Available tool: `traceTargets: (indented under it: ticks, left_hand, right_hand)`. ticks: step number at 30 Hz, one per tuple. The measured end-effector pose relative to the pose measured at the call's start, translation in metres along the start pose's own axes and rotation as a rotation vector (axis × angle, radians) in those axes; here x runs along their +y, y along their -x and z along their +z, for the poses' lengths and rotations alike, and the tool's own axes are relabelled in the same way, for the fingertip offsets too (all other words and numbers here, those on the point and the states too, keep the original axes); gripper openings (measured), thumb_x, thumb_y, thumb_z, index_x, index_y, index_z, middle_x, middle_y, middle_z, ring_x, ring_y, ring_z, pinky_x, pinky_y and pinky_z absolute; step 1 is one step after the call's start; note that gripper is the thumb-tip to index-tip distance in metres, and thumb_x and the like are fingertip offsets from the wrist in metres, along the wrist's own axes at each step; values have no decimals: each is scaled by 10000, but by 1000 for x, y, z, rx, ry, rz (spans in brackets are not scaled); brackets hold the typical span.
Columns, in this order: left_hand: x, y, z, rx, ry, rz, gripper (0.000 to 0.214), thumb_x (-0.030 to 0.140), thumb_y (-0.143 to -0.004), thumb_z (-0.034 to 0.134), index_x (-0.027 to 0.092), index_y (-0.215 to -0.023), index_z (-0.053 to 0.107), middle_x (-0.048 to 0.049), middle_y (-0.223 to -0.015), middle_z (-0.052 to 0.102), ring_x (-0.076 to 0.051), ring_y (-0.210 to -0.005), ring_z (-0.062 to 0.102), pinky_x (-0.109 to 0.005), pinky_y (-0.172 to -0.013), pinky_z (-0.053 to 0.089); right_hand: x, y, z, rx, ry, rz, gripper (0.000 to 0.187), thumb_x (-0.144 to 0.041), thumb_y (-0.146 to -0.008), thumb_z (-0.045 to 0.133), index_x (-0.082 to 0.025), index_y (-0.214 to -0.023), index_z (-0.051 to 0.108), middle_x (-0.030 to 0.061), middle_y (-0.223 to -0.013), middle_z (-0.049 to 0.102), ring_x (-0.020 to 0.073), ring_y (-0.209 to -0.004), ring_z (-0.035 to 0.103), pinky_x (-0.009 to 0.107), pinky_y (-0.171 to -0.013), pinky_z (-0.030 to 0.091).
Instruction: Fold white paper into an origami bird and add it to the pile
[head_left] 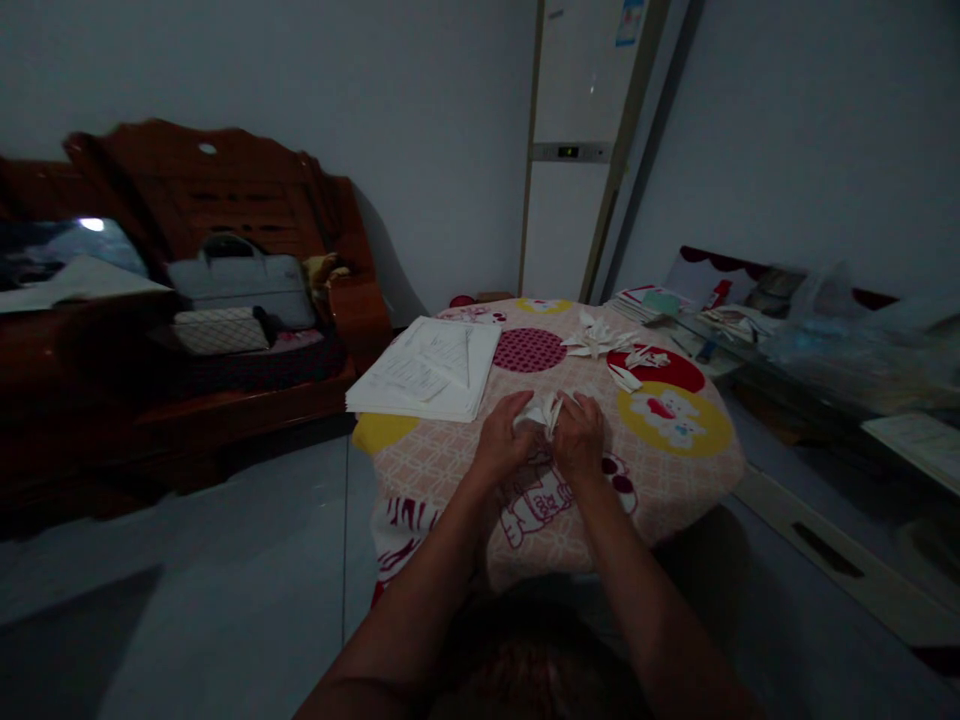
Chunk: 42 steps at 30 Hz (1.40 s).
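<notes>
Both my hands meet over the near middle of a cloth-covered table point(442, 470). Between them is a white folded paper piece point(549, 410) with several pointed layers. My left hand point(506, 435) grips it from the left, thumb and fingers closed on its edge. From the right, my right hand point(579, 432) has its fingers curled over the paper and hides part of it. Beyond my hands lies a spiky cluster of folded paper pieces point(596, 337). A smaller group of folded pieces point(646, 357) and a single folded strip point(624, 378) rest nearer.
A stack of printed paper sheets point(405, 395) lies at the table's left, a folded sheet point(454, 355) on top. To the right stands a glass table point(780, 370) with papers and plastic bags. A wooden bench point(225, 170) holding a grey bag point(240, 285) is at left.
</notes>
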<state>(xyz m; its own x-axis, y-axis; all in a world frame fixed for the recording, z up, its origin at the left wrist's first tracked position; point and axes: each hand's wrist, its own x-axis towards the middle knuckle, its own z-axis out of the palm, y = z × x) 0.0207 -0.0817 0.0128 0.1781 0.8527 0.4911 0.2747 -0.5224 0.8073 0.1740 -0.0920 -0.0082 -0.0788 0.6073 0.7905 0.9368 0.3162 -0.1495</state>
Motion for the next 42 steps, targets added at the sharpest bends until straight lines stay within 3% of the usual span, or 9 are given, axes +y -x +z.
traceTargets:
  ticks: [2,5,8,12,16,22,28,34,42]
  left_hand:
    - [4,1,-5,-69,-310,163,640,67,-668,632,83,-1306,589,-191,-1402,543,-300,-1314,483,-459,-1127,387]
    - [11,1,-6,-117,-647,272,496,110,-749,641,109,-1245,636,-182,-1448,499,-312,-1327,443,-461,-1139,365]
    - [16,-2,-3,-174,-839,252,290,166,-890,543,143,-1149,671,-147,-1356,581,-272,-1219,520,-418,-1071,419]
    - [22,-5,1,-290,-983,85,283,158,-961,431,137,-1156,635,-125,-1080,689,-242,-1032,617,-360,-919,474]
    - [26,-5,5,-308,-982,-67,310,155,-974,410,164,-1237,575,-110,-1056,687,-217,-975,662,-294,-787,479]
    - [23,-6,18,-237,-865,-128,274,194,-978,416,173,-1147,631,-100,-1038,704,-204,-897,683,-266,-719,451]
    - [18,-8,24,-156,-723,-158,259,193,-949,448,149,-991,700,-90,-892,731,-203,-792,666,-266,-676,424]
    - [18,-4,26,-44,-596,-143,271,157,-919,465,155,-1030,713,-77,-877,733,-177,-769,656,-244,-681,432]
    - [23,-5,24,-22,-622,-191,367,85,-893,447,150,-1157,693,-109,-986,750,-208,-905,702,-275,-786,489]
  right_hand:
    - [-1,-1,-1,2,27,-9,352,-106,-936,404,-78,-1149,683,152,-1169,708,288,-1139,515,457,-1070,358]
    - [-4,-1,-2,-16,44,-19,335,-116,-948,417,-89,-1149,683,151,-1178,706,280,-1109,528,443,-1059,359]
    - [-7,-2,-3,-45,48,-24,315,-106,-947,433,-110,-1134,687,127,-1182,711,260,-1072,542,431,-1072,336]
    - [-9,-3,-3,-101,55,-23,289,-98,-942,456,-112,-1121,682,121,-1150,718,241,-1029,563,408,-1077,315]
    - [-13,-4,-2,-161,92,13,264,-118,-949,475,-102,-1116,679,121,-1021,734,237,-920,590,359,-941,383]
    - [-17,-3,-1,-217,151,107,250,-115,-955,460,-98,-1088,671,101,-809,716,220,-776,609,315,-739,373]
    - [-20,-5,-6,-229,136,132,229,-105,-937,441,-118,-1003,659,87,-741,691,200,-695,595,303,-675,334]
    - [-24,-6,-6,-218,120,219,233,-112,-919,424,-117,-941,655,85,-687,671,200,-645,585,300,-634,312]
    - [-24,-2,-3,-134,111,249,281,-120,-908,401,-104,-1020,658,83,-672,668,205,-631,593,296,-619,321]
